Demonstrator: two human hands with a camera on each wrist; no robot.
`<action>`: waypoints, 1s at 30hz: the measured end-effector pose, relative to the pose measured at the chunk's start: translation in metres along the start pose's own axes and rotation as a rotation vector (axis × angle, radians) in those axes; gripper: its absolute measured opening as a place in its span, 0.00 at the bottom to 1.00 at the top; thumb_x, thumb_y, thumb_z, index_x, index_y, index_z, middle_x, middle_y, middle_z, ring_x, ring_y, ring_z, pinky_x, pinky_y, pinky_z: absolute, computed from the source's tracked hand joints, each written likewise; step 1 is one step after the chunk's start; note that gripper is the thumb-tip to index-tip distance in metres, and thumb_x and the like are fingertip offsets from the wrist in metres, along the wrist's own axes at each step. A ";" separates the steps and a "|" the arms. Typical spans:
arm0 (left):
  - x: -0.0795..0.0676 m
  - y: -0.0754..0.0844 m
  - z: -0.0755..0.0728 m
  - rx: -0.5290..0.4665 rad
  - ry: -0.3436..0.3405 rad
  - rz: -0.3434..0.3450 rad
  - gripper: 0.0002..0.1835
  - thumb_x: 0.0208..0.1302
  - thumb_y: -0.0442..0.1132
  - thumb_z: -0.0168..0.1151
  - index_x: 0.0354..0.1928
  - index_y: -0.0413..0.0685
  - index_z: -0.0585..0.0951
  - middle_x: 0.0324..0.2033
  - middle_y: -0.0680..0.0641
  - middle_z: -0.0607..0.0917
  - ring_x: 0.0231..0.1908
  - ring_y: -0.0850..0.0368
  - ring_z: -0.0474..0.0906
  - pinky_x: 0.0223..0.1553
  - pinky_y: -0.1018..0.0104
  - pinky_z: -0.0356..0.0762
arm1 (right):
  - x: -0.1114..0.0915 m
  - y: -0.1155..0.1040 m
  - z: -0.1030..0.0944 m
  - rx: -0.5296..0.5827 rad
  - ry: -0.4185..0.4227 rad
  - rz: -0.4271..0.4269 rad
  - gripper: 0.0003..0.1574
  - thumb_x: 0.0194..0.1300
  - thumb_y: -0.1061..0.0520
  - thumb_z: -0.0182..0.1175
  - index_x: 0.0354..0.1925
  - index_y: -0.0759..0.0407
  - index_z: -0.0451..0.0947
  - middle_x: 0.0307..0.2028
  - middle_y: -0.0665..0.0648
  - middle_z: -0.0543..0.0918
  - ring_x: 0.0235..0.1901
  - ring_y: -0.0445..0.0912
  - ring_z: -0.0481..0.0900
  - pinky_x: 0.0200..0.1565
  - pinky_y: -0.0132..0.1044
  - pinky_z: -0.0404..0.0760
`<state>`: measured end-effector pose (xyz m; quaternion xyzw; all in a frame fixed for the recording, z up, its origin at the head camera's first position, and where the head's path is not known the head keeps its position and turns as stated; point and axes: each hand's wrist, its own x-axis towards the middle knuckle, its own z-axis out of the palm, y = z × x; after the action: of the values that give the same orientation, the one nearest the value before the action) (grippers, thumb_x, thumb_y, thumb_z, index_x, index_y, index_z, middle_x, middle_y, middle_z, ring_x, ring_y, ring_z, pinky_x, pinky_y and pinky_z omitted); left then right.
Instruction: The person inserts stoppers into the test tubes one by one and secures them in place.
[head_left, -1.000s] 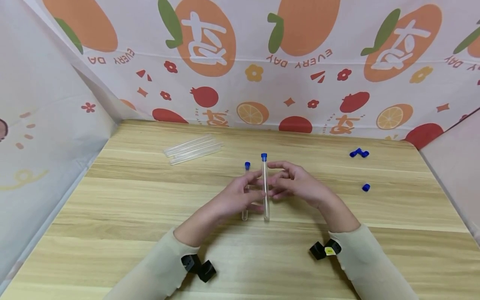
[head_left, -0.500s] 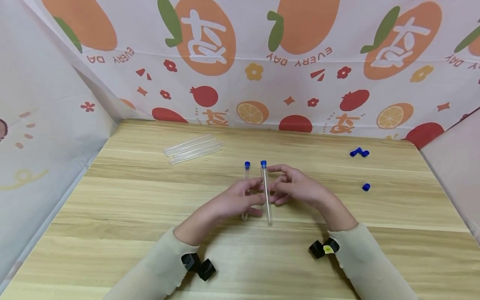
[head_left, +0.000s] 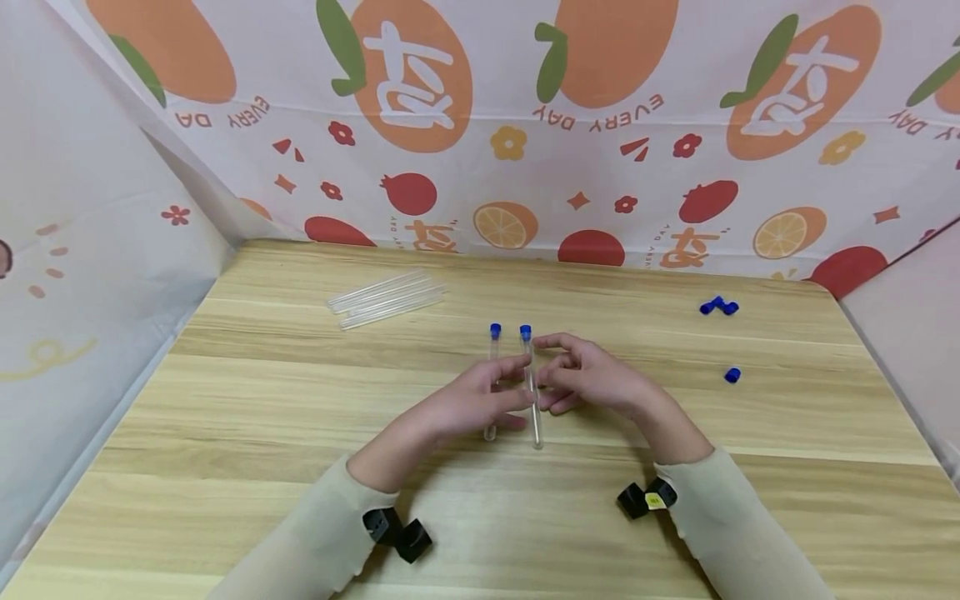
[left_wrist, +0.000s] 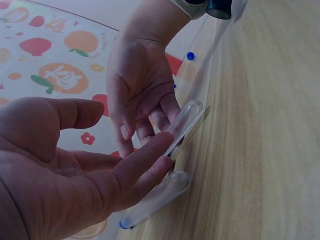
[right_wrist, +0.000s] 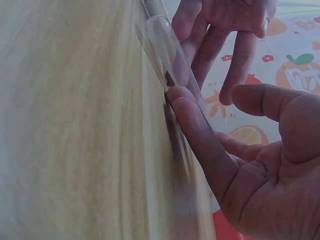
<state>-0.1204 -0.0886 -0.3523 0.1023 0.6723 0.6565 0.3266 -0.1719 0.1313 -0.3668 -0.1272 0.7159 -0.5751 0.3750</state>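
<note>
In the head view, with 12 o'clock pointing away from the person, the left tube (head_left: pixel 493 348) and the right tube (head_left: pixel 537 427) are side by side mid-table, each clear, with a blue end toward 12 and a rounded end toward 6. The left hand (head_left: pixel 468 400) comes in from 8 o'clock and reaches over the left tube to the right tube; the right hand (head_left: pixel 600 375) comes in from 4 and meets the right tube on its other side. Toward 10 o'clock on the wood-grained table (head_left: pixel 225 450) lies a bundle of loose tubes (head_left: pixel 386 298), toward 2 a cluster of blue caps (head_left: pixel 718 306), and at 3 a single blue cap (head_left: pixel 732 375). A fruit-printed cloth (head_left: pixel 577 162) hangs at 12. In the left wrist view, the left hand spreads from 8 o'clock, thumb well apart and fingers fairly straight, released rather than gripping, their tips at the right tube; the left tube slants below them toward 7, and the right hand hangs near 11. In the right wrist view, the right hand enters from 4 o'clock, its thumb likewise raised, its fingers extended and touching the right tube without clenching. Whether that tube's whole length touches the table, I cannot tell.
</note>
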 end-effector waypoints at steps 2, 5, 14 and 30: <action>-0.001 0.000 0.000 -0.001 -0.004 0.002 0.34 0.75 0.34 0.52 0.76 0.33 0.51 0.71 0.29 0.60 0.62 0.35 0.74 0.56 0.51 0.81 | 0.000 0.001 0.000 -0.001 -0.003 0.002 0.33 0.76 0.62 0.50 0.74 0.59 0.55 0.50 0.67 0.81 0.40 0.56 0.87 0.44 0.47 0.88; -0.003 0.002 -0.001 0.007 -0.011 0.004 0.34 0.75 0.34 0.52 0.76 0.34 0.52 0.72 0.30 0.59 0.62 0.35 0.73 0.56 0.52 0.80 | 0.000 0.001 0.001 0.000 -0.008 0.006 0.32 0.75 0.62 0.50 0.73 0.60 0.56 0.50 0.67 0.81 0.40 0.55 0.87 0.44 0.47 0.88; -0.004 0.005 -0.004 0.011 -0.013 0.005 0.35 0.75 0.36 0.54 0.77 0.37 0.52 0.74 0.31 0.56 0.65 0.34 0.70 0.56 0.50 0.80 | 0.002 0.001 0.002 0.011 -0.021 0.021 0.31 0.76 0.62 0.50 0.73 0.60 0.57 0.50 0.67 0.81 0.40 0.54 0.87 0.44 0.47 0.88; -0.013 0.019 -0.014 0.064 -0.006 0.007 0.31 0.76 0.38 0.54 0.76 0.42 0.59 0.73 0.35 0.59 0.59 0.35 0.75 0.51 0.53 0.84 | -0.002 -0.003 -0.006 -0.168 0.056 0.002 0.28 0.74 0.57 0.56 0.69 0.54 0.66 0.38 0.64 0.79 0.31 0.51 0.78 0.31 0.38 0.83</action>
<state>-0.1241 -0.1048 -0.3310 0.1171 0.6916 0.6354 0.3228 -0.1753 0.1356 -0.3627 -0.1412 0.7721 -0.5157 0.3435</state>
